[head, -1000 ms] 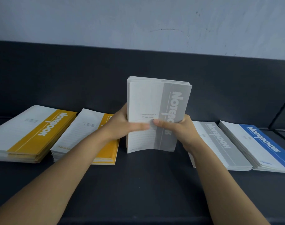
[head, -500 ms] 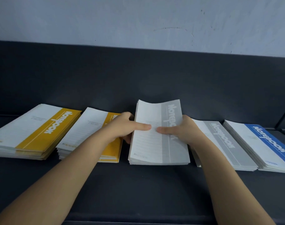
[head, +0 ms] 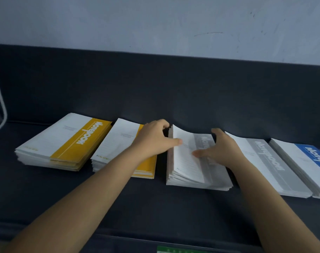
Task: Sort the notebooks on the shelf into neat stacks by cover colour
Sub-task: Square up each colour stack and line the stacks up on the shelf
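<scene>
A stack of grey-banded notebooks lies flat on the dark shelf, in the middle. My left hand grips its far left edge, thumb on the top cover. My right hand holds the stack's right side, thumb pressed on the cover. The top cover bows upward between the hands. Left of it lie two yellow-banded stacks. To the right sit a second grey stack and a blue-banded stack.
The shelf's dark back panel rises right behind the stacks, under a pale wall. A white cable hangs at the far left. A green label shows at the shelf's front edge.
The grey stack, held upright in both hands a second ago, has come down flat onto the shelf. My hands have stayed on its left and right sides.
</scene>
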`<action>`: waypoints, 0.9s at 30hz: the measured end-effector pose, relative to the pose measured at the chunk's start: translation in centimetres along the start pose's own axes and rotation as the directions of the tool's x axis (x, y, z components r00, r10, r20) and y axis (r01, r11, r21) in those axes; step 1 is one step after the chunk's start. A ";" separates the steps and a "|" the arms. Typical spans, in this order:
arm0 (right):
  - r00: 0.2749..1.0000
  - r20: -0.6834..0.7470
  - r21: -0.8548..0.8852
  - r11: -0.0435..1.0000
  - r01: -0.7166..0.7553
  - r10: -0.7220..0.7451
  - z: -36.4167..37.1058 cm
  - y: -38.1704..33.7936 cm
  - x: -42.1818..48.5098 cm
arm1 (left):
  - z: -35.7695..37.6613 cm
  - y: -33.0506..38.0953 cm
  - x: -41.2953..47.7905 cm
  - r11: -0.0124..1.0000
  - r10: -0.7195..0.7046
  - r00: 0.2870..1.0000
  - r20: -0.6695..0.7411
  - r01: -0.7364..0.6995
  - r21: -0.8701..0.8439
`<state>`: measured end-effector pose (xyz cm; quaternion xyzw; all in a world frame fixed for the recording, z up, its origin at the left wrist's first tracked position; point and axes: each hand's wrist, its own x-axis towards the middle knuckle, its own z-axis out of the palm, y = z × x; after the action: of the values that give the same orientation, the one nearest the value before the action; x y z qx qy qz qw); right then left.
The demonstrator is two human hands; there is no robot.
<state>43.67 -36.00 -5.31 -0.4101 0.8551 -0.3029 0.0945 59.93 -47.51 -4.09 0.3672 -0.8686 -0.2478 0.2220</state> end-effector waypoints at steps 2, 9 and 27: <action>0.997 -0.018 0.046 0.996 0.070 -0.069 0.0 -1.7 -0.8 | -2.1 -1.4 -0.6 0.999 -0.036 0.998 -0.048 0.038 0.030; 0.984 0.168 0.504 0.863 -0.038 -0.055 4.3 -11.9 -4.9 | -7.4 -8.5 -1.7 0.864 -0.329 0.937 0.122 0.350 -0.362; 0.951 0.129 0.542 0.784 -0.304 0.280 10.5 -14.2 -5.9 | -7.8 -10.8 -3.4 0.530 -0.256 0.817 0.517 0.566 -0.632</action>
<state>60.97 -42.98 -5.75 -0.2339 0.7807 -0.5112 0.2728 72.18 -53.65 -5.18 0.3835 -0.5909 -0.6986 0.1253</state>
